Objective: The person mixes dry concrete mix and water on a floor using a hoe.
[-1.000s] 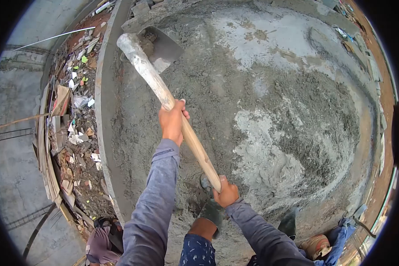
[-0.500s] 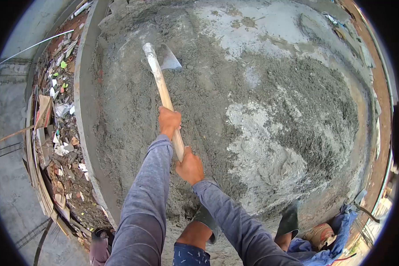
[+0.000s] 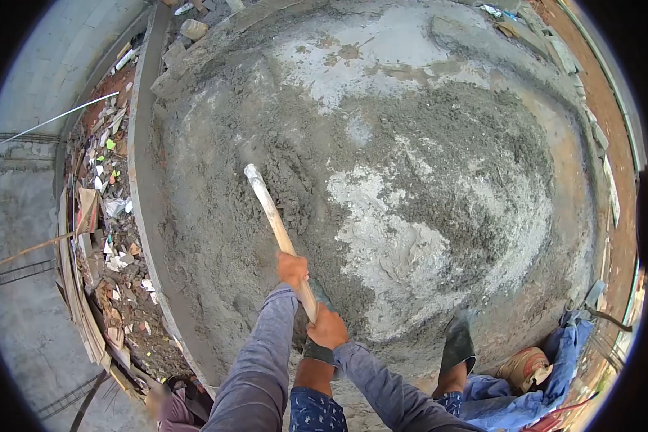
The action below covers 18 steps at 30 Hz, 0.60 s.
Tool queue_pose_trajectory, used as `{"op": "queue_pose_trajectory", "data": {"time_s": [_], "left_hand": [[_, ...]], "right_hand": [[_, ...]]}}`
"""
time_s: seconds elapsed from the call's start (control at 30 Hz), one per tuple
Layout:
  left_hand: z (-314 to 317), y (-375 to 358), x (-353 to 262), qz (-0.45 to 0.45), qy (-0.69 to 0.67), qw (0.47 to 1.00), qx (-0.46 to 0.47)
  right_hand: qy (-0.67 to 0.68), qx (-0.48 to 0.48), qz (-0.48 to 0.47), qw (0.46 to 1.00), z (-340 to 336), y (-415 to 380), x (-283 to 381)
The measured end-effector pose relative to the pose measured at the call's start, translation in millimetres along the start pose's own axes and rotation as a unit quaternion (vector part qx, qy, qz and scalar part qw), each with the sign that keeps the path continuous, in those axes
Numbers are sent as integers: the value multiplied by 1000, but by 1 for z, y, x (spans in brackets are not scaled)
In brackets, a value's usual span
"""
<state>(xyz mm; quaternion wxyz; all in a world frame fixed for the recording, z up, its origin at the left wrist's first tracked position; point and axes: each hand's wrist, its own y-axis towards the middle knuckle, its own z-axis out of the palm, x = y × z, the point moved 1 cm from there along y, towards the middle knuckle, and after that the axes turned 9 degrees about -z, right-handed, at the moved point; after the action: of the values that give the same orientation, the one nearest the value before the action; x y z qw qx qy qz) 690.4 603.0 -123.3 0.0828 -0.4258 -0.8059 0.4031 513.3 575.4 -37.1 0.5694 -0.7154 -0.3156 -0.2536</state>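
Head view: left hand (image 3: 292,269) and right hand (image 3: 328,328) grip hoe handle (image 3: 272,219); blade buried in wet mortar (image 3: 425,216). Risk: boots (image 3: 456,338) close, pull may strike foot.

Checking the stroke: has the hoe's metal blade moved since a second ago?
Yes. The metal blade came down from the raised kerb corner into the grey mortar.

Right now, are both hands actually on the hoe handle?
Touching. The head view shows the left hand and right hand both wrapped around the wooden handle, one just above the other.
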Motion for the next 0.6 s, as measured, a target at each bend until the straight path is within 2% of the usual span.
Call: {"op": "queue_pose_trajectory", "data": {"time_s": [0.03, 0.23, 0.4, 0.6], "left_hand": [[14, -15, 6, -4, -4, 1000, 5], [87, -107, 43, -53, -14, 998, 44], [149, -187, 89, -123, -66, 986, 88], [193, -248, 180, -208, -14, 952, 224]], "right_hand": [[-14, -3, 37, 999, -10, -14, -9], [-22, 33, 48, 998, -61, -99, -87], [-89, 66, 71, 991, -129, -186, -129], [-70, 70, 148, 984, -147, -294, -136]]}}
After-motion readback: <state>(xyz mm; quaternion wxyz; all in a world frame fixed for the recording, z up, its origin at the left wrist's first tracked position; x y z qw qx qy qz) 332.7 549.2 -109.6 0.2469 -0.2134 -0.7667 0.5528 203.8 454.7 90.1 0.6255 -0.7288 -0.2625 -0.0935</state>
